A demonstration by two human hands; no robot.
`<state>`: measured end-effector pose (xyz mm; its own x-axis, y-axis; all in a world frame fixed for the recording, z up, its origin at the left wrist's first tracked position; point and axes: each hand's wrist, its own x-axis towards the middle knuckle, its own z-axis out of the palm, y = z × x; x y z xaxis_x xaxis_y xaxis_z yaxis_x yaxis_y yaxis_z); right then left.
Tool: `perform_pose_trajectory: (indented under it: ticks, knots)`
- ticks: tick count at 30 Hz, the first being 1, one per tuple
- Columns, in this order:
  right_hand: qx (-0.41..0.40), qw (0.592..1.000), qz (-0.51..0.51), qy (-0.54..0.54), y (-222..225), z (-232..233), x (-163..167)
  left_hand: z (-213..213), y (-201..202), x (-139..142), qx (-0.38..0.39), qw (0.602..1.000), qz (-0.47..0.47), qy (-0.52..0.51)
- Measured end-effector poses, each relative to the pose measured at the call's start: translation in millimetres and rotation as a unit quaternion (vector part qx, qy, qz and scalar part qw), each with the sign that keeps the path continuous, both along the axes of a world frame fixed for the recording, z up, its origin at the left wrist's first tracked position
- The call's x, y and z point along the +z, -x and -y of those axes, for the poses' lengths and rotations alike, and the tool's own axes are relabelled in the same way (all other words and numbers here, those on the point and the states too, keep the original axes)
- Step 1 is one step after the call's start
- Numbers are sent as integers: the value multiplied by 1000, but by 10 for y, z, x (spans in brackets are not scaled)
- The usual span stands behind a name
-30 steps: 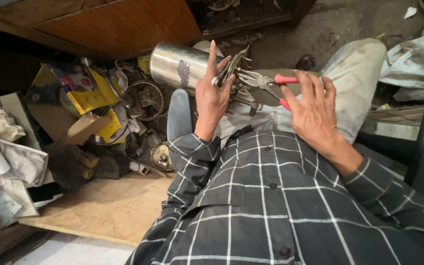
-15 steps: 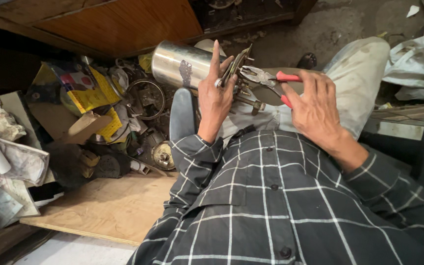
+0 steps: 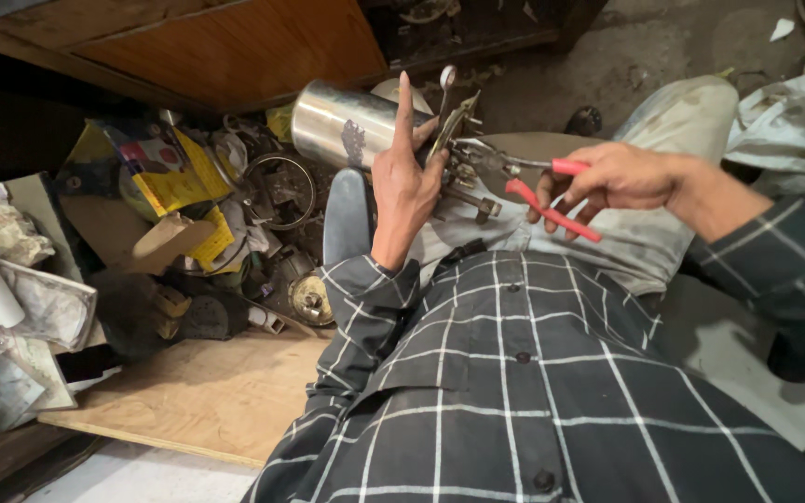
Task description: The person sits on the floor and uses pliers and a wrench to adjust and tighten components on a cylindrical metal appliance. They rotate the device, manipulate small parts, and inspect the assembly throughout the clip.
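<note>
pliers [image 3: 524, 182] right of metal part [image 3: 458, 154]

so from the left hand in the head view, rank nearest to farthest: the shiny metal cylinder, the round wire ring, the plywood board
1. Shiny metal cylinder: just left of the left hand, close behind its raised fingers.
2. Round wire ring: further left, in the clutter pile.
3. Plywood board: lowest in the view, on the floor under the left sleeve.

Your single head camera looks steeply down your own checked shirt [image 3: 533, 391] onto your lap, close in; it faces forward toward the wooden cabinet [image 3: 235, 47] at the top, floor clutter filling the left.
</note>
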<state>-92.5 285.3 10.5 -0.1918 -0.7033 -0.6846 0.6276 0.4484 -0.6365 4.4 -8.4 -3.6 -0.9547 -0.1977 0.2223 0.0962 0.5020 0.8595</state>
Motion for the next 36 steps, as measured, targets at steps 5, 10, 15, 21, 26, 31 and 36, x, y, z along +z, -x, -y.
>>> perform_pose_trajectory:
  ticks: [5,10,15,21,26,31,36]
  knots:
    - [-11,1000,-15,-6,-105,7,-7,-26,62,43,-8,999,-35,29]
    - [-33,999,-5,-22,-110,-15,-47,-114,297,55,-2,989,-52,136]
    - [-49,997,55,31,-105,-110,-174,-123,361,-5,11,997,-58,57]
    - [-78,970,187,137,-160,-125,-328,-70,226,16,73,996,-27,-36]
    - [-14,994,58,92,-192,-80,-256,-81,236,52,84,996,-29,-16]
    - [87,973,-202,-69,-381,-45,-28,-138,250,-22,103,993,-54,-8]
    - [134,695,-673,-214,-822,74,239,-151,257,-78,108,993,-46,-6]
